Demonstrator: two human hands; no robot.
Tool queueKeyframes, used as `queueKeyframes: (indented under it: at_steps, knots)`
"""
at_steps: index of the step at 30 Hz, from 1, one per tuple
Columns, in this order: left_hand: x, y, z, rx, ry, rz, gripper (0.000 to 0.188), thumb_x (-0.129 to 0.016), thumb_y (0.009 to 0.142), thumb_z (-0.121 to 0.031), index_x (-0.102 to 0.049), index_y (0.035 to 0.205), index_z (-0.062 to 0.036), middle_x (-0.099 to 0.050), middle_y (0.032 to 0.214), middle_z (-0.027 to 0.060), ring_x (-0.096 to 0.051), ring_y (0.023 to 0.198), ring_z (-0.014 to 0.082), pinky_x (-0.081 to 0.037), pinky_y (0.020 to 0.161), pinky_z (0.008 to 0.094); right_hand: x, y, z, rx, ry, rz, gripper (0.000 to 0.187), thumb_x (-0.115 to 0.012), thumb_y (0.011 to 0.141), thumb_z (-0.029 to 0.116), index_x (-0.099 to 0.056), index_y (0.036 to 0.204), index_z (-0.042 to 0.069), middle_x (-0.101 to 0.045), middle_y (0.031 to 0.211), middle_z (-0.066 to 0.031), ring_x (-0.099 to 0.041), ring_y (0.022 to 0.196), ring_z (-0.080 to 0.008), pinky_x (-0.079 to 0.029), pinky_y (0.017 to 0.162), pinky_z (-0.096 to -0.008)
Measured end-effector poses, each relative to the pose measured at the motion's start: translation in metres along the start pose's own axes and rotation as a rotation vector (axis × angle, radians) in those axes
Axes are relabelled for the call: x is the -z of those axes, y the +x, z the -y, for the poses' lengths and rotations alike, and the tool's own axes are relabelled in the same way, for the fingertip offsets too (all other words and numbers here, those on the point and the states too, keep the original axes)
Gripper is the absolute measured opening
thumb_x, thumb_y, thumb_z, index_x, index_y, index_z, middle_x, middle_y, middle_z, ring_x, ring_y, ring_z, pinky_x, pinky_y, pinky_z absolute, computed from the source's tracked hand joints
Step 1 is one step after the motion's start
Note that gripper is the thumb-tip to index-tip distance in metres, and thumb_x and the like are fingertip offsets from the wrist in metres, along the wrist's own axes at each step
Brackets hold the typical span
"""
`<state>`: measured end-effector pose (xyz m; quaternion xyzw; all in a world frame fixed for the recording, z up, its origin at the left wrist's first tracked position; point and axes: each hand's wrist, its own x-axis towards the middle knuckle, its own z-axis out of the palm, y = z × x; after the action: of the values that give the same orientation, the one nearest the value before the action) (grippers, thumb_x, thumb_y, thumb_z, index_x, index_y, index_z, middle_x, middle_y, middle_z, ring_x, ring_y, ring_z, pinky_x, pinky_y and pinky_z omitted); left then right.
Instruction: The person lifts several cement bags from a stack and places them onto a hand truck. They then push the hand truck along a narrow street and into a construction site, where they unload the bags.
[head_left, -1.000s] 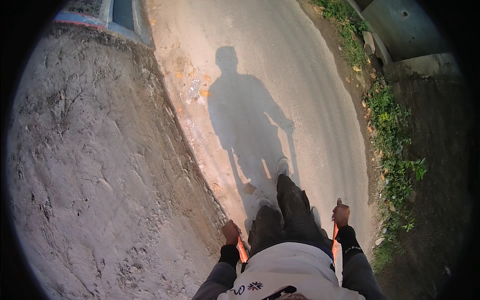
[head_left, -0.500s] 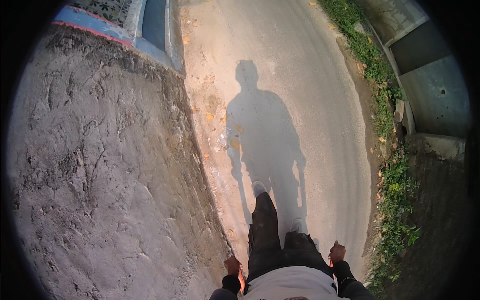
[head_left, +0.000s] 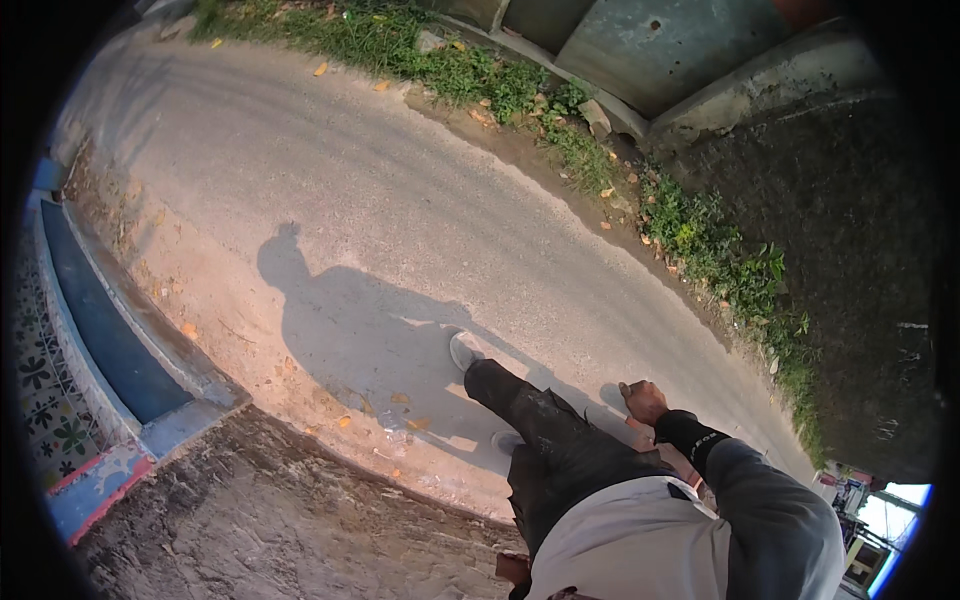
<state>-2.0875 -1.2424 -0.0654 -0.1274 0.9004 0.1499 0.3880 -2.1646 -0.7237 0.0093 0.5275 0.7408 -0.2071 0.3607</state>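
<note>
Handle (head_left: 641, 434), orange, is grasped at four o'clock by fingers of right hand (head_left: 646, 401), seemingly hip-side to clear legs (head_left: 530, 408); left hand's (head_left: 513, 568) grip cannot be told.

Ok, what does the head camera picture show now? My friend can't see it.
A right hand grips a reddish bar beside dark trousers. A big shadow falls across a sunlit road, with green plants along one edge.

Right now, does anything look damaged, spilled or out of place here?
Yes, mildly: pale scraps lie near yellow leaves at the edge of the road, looking like litter, and the pink-edged blue ledge looks worn, its paint patchy.
</note>
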Motion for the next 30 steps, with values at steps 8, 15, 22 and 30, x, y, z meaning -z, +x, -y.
queueKeyframes:
  at_steps: [8, 15, 22, 30]
  knots:
    - [0.200, 0.161, -0.091, -0.129, 0.004, 0.213, 0.024, -0.068, 0.073, -0.027, -0.058, 0.071, -0.0045, -0.063, 0.061, 0.0138, -0.063, 0.054, 0.0327, -0.048, 0.052, 0.0481, 0.093, 0.003, 0.158, -0.051, 0.211, 0.074, 0.057, -0.042, 0.102, 0.048, -0.073, 0.105, 0.001, -0.068, 0.109, -0.0289, -0.065, 0.106, -0.0458, -0.050, 0.095, -0.0519]
    - [0.372, 0.295, -0.159, 0.034, -0.223, 0.238, 0.024, -0.062, 0.080, -0.025, -0.057, 0.070, -0.0040, -0.062, 0.060, 0.0129, -0.063, 0.051, 0.0300, -0.047, 0.048, 0.0464, 0.168, 0.021, 0.300, 0.057, 0.262, 0.050, 0.059, -0.039, 0.102, 0.048, -0.072, 0.103, -0.001, -0.068, 0.109, -0.0289, -0.064, 0.106, -0.0463, -0.050, 0.094, -0.0524]
    - [0.475, 0.364, -0.211, 0.155, -0.477, 0.103, 0.027, -0.057, 0.086, -0.024, -0.056, 0.069, -0.0036, -0.062, 0.059, 0.0121, -0.062, 0.048, 0.0274, -0.046, 0.044, 0.0447, 0.198, 0.058, 0.458, 0.080, 0.180, 0.010, 0.058, -0.043, 0.101, 0.049, -0.074, 0.096, 0.000, -0.070, 0.104, -0.0270, -0.065, 0.103, -0.0467, -0.051, 0.093, -0.0528]
    - [0.582, 0.436, -0.253, -0.287, 0.210, -0.456, 0.033, -0.050, 0.094, -0.023, -0.054, 0.067, -0.0031, -0.062, 0.058, 0.0111, -0.062, 0.044, 0.0243, -0.045, 0.039, 0.0428, 0.253, 0.086, 0.663, 0.307, 0.269, -0.161, 0.059, -0.049, 0.101, 0.045, -0.064, 0.070, -0.003, -0.062, 0.061, -0.0208, -0.062, 0.056, -0.0357, -0.051, 0.061, -0.0447]
